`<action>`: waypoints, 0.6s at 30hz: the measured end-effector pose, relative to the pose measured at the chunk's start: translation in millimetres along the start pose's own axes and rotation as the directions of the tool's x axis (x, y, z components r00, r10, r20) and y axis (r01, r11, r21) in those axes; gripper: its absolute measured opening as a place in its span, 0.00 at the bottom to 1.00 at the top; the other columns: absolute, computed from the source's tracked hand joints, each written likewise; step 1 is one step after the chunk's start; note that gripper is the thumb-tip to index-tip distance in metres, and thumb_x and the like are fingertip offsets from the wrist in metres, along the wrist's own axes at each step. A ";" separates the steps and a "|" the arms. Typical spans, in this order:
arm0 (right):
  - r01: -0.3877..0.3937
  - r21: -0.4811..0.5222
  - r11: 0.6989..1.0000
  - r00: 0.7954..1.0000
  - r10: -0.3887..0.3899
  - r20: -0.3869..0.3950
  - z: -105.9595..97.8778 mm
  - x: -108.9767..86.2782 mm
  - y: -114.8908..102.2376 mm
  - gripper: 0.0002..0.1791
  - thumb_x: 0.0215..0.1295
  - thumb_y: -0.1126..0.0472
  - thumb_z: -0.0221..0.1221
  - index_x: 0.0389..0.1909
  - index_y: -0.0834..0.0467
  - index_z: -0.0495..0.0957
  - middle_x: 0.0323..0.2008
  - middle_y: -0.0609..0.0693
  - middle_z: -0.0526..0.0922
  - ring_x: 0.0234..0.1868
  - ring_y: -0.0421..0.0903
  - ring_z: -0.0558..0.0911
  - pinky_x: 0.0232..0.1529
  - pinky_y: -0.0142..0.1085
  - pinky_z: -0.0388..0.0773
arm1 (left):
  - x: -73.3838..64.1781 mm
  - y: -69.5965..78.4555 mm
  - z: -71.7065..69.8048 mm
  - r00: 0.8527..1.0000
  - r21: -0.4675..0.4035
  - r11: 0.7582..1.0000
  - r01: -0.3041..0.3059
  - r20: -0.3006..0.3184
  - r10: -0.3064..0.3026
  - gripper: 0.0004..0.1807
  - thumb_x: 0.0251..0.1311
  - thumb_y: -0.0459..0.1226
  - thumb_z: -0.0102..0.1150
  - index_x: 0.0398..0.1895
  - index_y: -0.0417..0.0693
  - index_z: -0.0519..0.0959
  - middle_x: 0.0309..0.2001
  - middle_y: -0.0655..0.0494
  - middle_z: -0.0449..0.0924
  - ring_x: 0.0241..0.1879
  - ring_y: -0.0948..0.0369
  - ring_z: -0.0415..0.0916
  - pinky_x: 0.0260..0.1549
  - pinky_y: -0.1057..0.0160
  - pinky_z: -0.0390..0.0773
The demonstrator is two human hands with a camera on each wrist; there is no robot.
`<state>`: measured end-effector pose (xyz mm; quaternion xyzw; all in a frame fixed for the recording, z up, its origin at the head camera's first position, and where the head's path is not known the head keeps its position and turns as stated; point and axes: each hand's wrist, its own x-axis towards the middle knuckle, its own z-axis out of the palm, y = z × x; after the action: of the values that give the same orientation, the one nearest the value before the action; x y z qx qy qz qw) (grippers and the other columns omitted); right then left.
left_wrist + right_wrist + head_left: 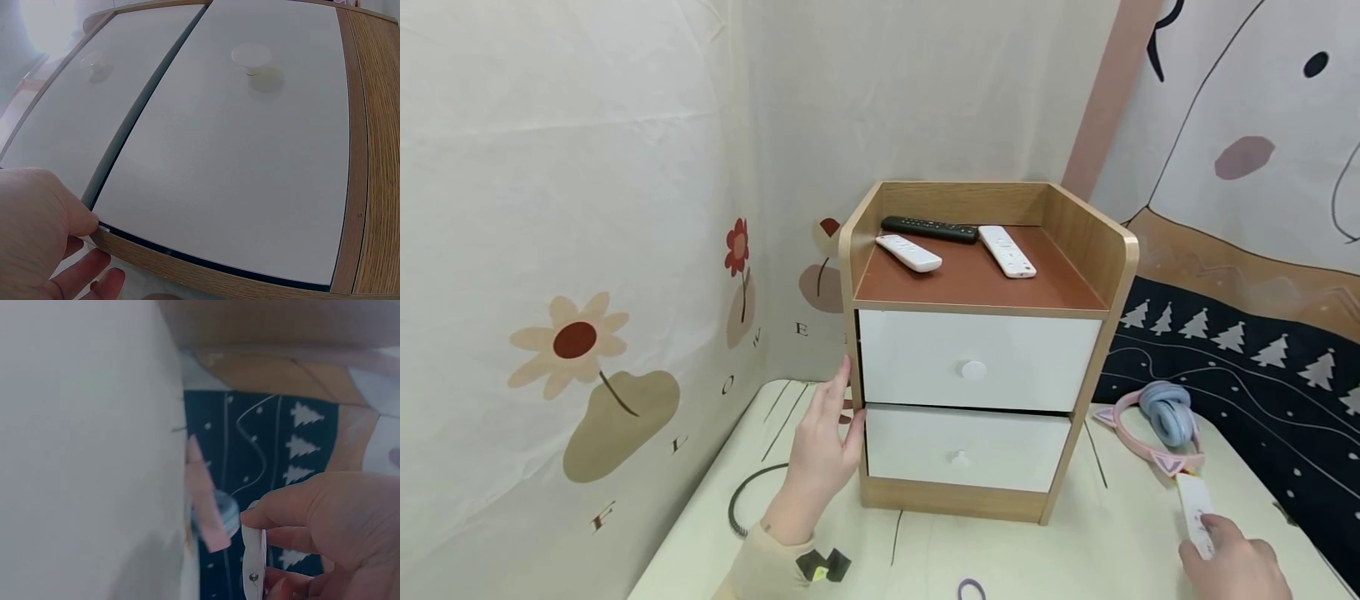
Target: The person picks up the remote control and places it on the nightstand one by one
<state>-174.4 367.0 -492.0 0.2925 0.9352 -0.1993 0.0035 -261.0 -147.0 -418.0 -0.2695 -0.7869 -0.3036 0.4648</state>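
A small wooden cabinet (955, 500) with two white drawers stands on the pale covered table. My left hand (820, 454) rests on its left side, fingers straight along the side panel and thumb at the front edge. In the left wrist view, the thumb (78, 215) touches the frame near the gap between the drawers. My right hand (1236, 558) holds a slim white remote control (1195, 508) between thumb and fingers, low at the right. The right wrist view shows this remote edge-on, with part of it behind the fingers.
On the cabinet's brown top lie a black remote (928, 228) and two white remotes, one left (910, 252) and one right (1006, 252). Pink and blue cat-ear headphones (1165, 417) lie right of the cabinet. A purple ring (972, 588) and a dark coiled cord (737, 508) are nearby.
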 end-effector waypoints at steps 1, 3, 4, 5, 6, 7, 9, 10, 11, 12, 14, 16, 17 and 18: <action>0.019 0.003 1.000 1.000 -0.019 -0.013 -3.2 -2.9 -3.8 0.37 0.70 0.53 0.63 0.72 0.70 0.67 0.51 0.79 0.77 0.48 0.67 0.76 0.47 0.59 0.82 | -0.1 -0.2 0.0 1.000 -0.001 1.000 0.000 0.000 0.000 0.49 0.62 0.21 0.69 0.86 0.36 0.59 0.53 0.34 0.80 0.38 0.50 0.87 0.33 0.60 0.93; 0.058 0.014 0.998 0.997 -0.058 -0.045 -9.3 -9.3 -12.7 0.37 0.70 0.53 0.64 0.72 0.70 0.68 0.53 0.80 0.76 0.50 0.69 0.76 0.49 0.61 0.82 | -0.6 -0.6 0.0 1.000 0.003 1.000 0.003 0.002 -0.003 0.49 0.62 0.21 0.69 0.86 0.37 0.59 0.53 0.35 0.80 0.37 0.50 0.87 0.33 0.61 0.93; 0.072 0.019 0.997 0.996 -0.071 -0.056 -12.2 -13.3 -17.4 0.37 0.70 0.53 0.64 0.73 0.69 0.68 0.54 0.81 0.75 0.51 0.70 0.76 0.50 0.63 0.82 | -0.7 -0.7 0.0 1.000 0.003 1.000 0.005 0.003 -0.005 0.49 0.62 0.21 0.69 0.87 0.37 0.59 0.53 0.35 0.80 0.38 0.50 0.87 0.34 0.62 0.93; 0.085 0.026 0.996 0.994 -0.082 -0.074 -14.9 -17.1 -22.7 0.36 0.70 0.54 0.65 0.73 0.69 0.68 0.55 0.81 0.75 0.52 0.71 0.76 0.51 0.64 0.82 | -0.9 -0.8 0.0 1.000 0.006 1.000 0.007 0.005 -0.007 0.49 0.62 0.21 0.69 0.87 0.37 0.59 0.53 0.35 0.80 0.38 0.50 0.87 0.34 0.62 0.93; 0.096 0.034 0.995 0.991 -0.093 -0.094 -17.4 -21.0 -27.6 0.36 0.70 0.54 0.65 0.73 0.68 0.69 0.56 0.82 0.73 0.54 0.73 0.76 0.53 0.66 0.82 | -1.0 -0.8 0.0 1.000 0.008 1.000 0.009 0.007 -0.009 0.49 0.62 0.21 0.69 0.87 0.37 0.59 0.53 0.35 0.80 0.38 0.51 0.87 0.34 0.62 0.93; 0.112 0.039 0.993 0.988 -0.107 -0.112 -20.5 -24.4 -33.0 0.36 0.70 0.54 0.65 0.72 0.68 0.69 0.58 0.82 0.73 0.55 0.74 0.76 0.54 0.67 0.82 | -1.1 -0.8 0.0 1.000 0.006 1.000 0.010 0.008 -0.010 0.49 0.63 0.21 0.69 0.87 0.37 0.59 0.53 0.35 0.80 0.38 0.51 0.87 0.34 0.63 0.93; 0.141 0.061 0.988 0.980 -0.131 -0.153 -26.3 -31.7 -43.0 0.35 0.70 0.54 0.65 0.72 0.67 0.71 0.59 0.82 0.71 0.57 0.76 0.76 0.54 0.69 0.82 | -1.3 -0.9 0.2 1.000 0.009 1.000 0.011 0.009 -0.011 0.49 0.63 0.21 0.69 0.87 0.37 0.59 0.53 0.35 0.80 0.38 0.52 0.87 0.34 0.63 0.93; 0.158 0.073 0.985 0.974 -0.143 -0.176 -29.1 -35.2 -48.1 0.35 0.70 0.54 0.65 0.72 0.67 0.71 0.60 0.82 0.71 0.57 0.76 0.76 0.54 0.70 0.81 | -1.3 -0.9 0.2 1.000 0.007 1.000 0.010 0.008 -0.010 0.49 0.63 0.21 0.69 0.87 0.37 0.59 0.53 0.35 0.80 0.39 0.52 0.87 0.34 0.63 0.93; 0.174 0.083 0.981 0.967 -0.155 -0.200 -32.1 -38.2 -53.5 0.34 0.71 0.54 0.65 0.73 0.66 0.72 0.60 0.82 0.70 0.57 0.76 0.76 0.53 0.70 0.81 | -1.3 -0.9 0.4 1.000 0.006 1.000 0.010 0.007 -0.010 0.49 0.63 0.21 0.69 0.87 0.37 0.59 0.53 0.35 0.80 0.39 0.52 0.87 0.34 0.63 0.93; 0.189 0.090 0.978 0.961 -0.165 -0.222 -34.7 -41.4 -58.7 0.34 0.71 0.54 0.65 0.73 0.65 0.72 0.60 0.81 0.70 0.57 0.76 0.76 0.52 0.70 0.81 | -1.2 -1.0 0.5 1.000 0.006 1.000 0.010 0.006 -0.010 0.49 0.63 0.21 0.69 0.87 0.37 0.59 0.53 0.35 0.80 0.39 0.51 0.87 0.34 0.63 0.93; 0.233 0.104 0.967 0.940 -0.197 -0.277 -39.8 -47.7 -68.7 0.33 0.72 0.54 0.66 0.73 0.64 0.73 0.59 0.80 0.70 0.55 0.74 0.76 0.47 0.67 0.82 | -1.5 -1.1 0.7 1.000 0.012 1.000 0.013 0.007 -0.013 0.49 0.63 0.22 0.69 0.87 0.38 0.59 0.53 0.36 0.80 0.38 0.52 0.88 0.34 0.62 0.93; 0.288 0.111 0.951 0.908 -0.235 -0.346 -44.8 -53.8 -79.0 0.32 0.72 0.55 0.67 0.72 0.64 0.75 0.58 0.77 0.71 0.51 0.71 0.76 0.41 0.62 0.82 | -1.7 -1.1 0.7 1.000 0.015 1.000 0.017 0.009 -0.017 0.49 0.63 0.22 0.69 0.87 0.39 0.59 0.54 0.36 0.80 0.38 0.52 0.88 0.34 0.62 0.93; 0.316 0.106 0.943 0.888 -0.254 -0.384 -47.0 -57.0 -84.0 0.32 0.71 0.55 0.67 0.71 0.65 0.76 0.57 0.76 0.72 0.49 0.69 0.76 0.36 0.57 0.82 | -1.8 -1.1 0.7 1.000 0.017 1.000 0.020 0.012 -0.020 0.50 0.63 0.22 0.69 0.87 0.39 0.58 0.54 0.36 0.80 0.38 0.52 0.88 0.34 0.62 0.93; 0.346 0.105 0.932 0.863 -0.272 -0.425 -49.6 -60.0 -88.7 0.31 0.71 0.56 0.68 0.71 0.64 0.77 0.56 0.75 0.72 0.46 0.67 0.76 0.32 0.52 0.80 | -1.8 -1.1 0.6 1.000 0.018 1.000 0.022 0.013 -0.022 0.50 0.63 0.22 0.69 0.87 0.39 0.58 0.54 0.36 0.80 0.38 0.52 0.88 0.34 0.62 0.93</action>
<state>-167.9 286.3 -406.1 0.1721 0.9288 -0.2152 -0.2479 -261.3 -147.5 -420.1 -0.2585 -0.7957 -0.2997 0.4584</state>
